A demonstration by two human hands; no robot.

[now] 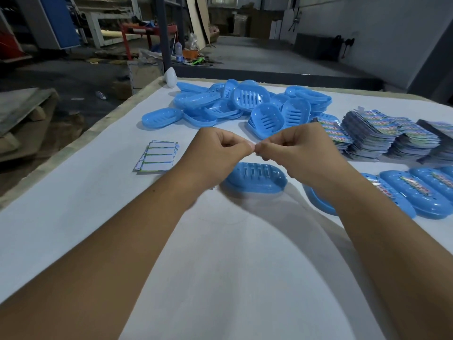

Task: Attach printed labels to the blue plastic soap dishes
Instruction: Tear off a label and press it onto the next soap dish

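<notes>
Barely visible: item pinched between left hand [215, 153], right hand [296, 155].

Glossy blue plastic soap dishes [245, 104] lie on a matt white table [98, 204] beside shiny printed labels [382, 133].

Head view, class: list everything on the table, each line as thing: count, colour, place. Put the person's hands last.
Table: one, white top.
Dish pile: many, blue, far centre.
Dish: one, blue, below the hands.
Labelled dishes: a row, blue, right edge.
Label stacks: several, multicoloured, far right.
Backing sheets: small stack, white, left of the hands.
White object: one, far table corner.
Left hand: pinching something tiny with the right.
Right hand: fingertips meeting the left's.
</notes>
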